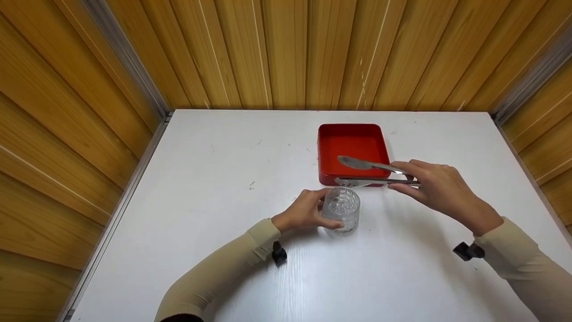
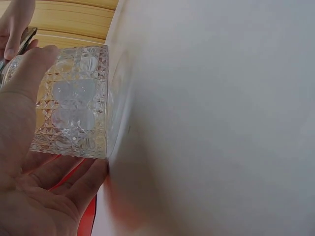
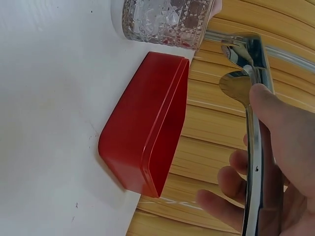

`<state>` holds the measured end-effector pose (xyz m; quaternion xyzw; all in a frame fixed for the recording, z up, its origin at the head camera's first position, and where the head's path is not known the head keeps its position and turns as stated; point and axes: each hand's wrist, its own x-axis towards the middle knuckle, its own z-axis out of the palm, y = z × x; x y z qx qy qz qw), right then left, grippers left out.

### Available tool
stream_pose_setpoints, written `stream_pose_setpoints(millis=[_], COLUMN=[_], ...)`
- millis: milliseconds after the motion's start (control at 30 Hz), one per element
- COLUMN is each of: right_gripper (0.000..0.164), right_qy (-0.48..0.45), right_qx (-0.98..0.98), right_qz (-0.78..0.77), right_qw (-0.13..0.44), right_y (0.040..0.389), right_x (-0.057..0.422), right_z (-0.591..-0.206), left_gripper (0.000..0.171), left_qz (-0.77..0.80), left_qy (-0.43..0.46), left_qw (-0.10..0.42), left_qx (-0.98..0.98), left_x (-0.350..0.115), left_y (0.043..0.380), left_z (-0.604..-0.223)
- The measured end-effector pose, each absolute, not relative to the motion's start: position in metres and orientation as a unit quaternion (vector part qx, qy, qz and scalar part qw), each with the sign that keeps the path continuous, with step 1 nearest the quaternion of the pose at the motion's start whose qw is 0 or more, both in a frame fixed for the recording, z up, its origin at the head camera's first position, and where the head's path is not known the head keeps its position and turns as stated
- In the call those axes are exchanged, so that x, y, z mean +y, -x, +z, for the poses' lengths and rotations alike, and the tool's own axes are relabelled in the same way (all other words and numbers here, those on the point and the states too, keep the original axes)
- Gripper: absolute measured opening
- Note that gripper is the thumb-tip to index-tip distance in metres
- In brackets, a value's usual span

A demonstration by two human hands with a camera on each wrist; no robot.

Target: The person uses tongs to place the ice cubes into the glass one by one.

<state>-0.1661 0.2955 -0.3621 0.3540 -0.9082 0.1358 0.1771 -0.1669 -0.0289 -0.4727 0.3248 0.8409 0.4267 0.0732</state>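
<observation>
My left hand (image 1: 308, 210) holds a clear drinking glass (image 1: 349, 214) with a cut pattern, thumb on its near side and fingers round the far side. The glass (image 2: 74, 98) stands upright at the tabletop, and pale clear shapes show through its wall. My right hand (image 1: 440, 185) grips a pair of metal tongs (image 1: 364, 163) at their handle, the two arms spread apart and pointing left. In the head view the tongs overlap the near part of a red square box (image 1: 353, 138), just beyond the glass. Rounded, spoon-like tips of the tongs (image 3: 236, 86) appear in the right wrist view.
The white table (image 1: 223, 179) reaches back to a wood-patterned wall (image 1: 286, 53), with another such panel (image 1: 58, 134) on the left. Metal rails (image 1: 129, 58) run along the corners. The red box stands open at the top near the back, right of the middle.
</observation>
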Motion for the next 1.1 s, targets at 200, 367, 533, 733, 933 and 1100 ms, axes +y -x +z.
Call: stream_pose_setpoints(millis=[200, 367, 533, 733, 933, 1100], right_gripper=[0.046, 0.042, 0.044, 0.054, 0.070, 0.072], right_qy=[-0.291, -0.241, -0.201, -0.150, -0.107, -0.086], right_qx=[-0.934, -0.949, -0.957, -0.967, -0.973, -0.974], right_qz=[0.147, 0.159, 0.175, 0.185, 0.196, 0.198], right_qw=[0.145, 0.125, 0.116, 0.086, 0.063, 0.067], right_y=[0.181, 0.196, 0.211, 0.226, 0.236, 0.244], right_x=[0.301, 0.308, 0.323, 0.342, 0.359, 0.368], right_z=[-0.360, -0.363, -0.369, -0.376, -0.383, -0.387], left_gripper=[0.075, 0.074, 0.072, 0.074, 0.074, 0.075], left_qz=[0.425, 0.424, 0.429, 0.431, 0.429, 0.426], left_qy=[-0.319, -0.322, -0.326, -0.325, -0.319, -0.317], left_qw=[0.071, 0.070, 0.066, 0.069, 0.078, 0.077], left_qx=[0.844, 0.844, 0.840, 0.839, 0.841, 0.844], left_x=[-0.029, -0.028, -0.028, -0.027, -0.028, -0.028], left_y=[0.168, 0.167, 0.167, 0.165, 0.165, 0.165], left_z=[-0.472, -0.472, -0.473, -0.473, -0.473, -0.473])
